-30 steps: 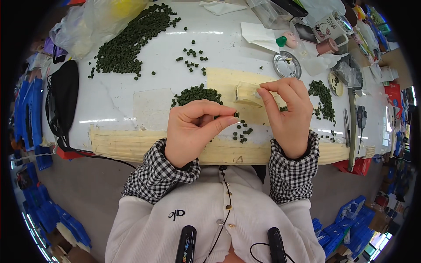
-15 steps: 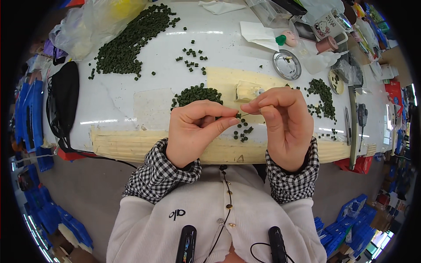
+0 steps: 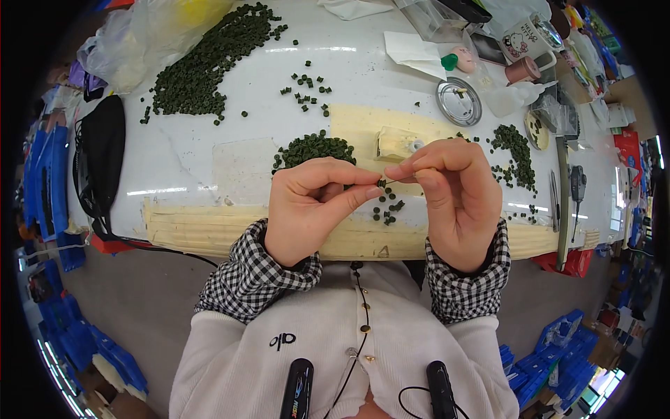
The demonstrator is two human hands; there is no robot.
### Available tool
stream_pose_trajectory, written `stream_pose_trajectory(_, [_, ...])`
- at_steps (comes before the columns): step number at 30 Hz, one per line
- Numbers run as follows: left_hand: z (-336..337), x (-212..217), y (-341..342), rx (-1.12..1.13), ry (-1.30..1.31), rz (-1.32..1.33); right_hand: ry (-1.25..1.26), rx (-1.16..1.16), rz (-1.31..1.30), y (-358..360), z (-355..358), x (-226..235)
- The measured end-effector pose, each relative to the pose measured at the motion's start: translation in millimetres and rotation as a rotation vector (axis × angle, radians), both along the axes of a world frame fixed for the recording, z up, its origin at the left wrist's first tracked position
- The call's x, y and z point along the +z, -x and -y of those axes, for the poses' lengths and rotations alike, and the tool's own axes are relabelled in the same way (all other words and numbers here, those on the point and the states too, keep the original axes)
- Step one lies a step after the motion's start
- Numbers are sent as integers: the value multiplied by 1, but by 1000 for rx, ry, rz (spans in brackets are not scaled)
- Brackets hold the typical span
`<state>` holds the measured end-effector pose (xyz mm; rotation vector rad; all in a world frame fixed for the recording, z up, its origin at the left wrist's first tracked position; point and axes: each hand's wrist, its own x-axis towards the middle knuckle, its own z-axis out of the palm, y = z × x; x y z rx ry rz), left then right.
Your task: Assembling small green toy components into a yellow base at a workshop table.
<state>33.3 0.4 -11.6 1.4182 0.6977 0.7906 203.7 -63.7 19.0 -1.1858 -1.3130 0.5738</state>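
**Hands meeting over the bead piles**

Left hand (image 3: 312,209) pinches a dark green bead (image 3: 381,184) between thumb and forefinger; right hand (image 3: 453,199) — fingertips closed — holds a thin needle (image 3: 394,181) against it, above loose beads (image 3: 386,209) on the white table (image 3: 188,160).

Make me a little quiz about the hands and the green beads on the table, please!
1. True or false: the left hand pinches a small green bead at its fingertips.
2. The biggest heap of green beads lies: A) far left B) near right C) on the round metal lid
3. Fill in: both sleeves are black and white ____.

Key: 1 true; 2 A; 3 checked
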Motion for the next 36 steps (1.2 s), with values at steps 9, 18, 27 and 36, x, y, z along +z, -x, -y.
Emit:
stream_pose_trajectory(9, [0,1,-1,27,-13,-12,-47,-373,575,-19,-16,-12])
stream_pose_trajectory(18, [1,-4,-1,73,-11,54,-8,-355,592,-13,3,-5])
stream_pose_trajectory(27, [-1,-2,1,30,-56,11,109,-34,252,10,23,-16])
stream_pose_trajectory(36, [0,-7,-1,43,-87,85,99,31,236,6,23,-17])
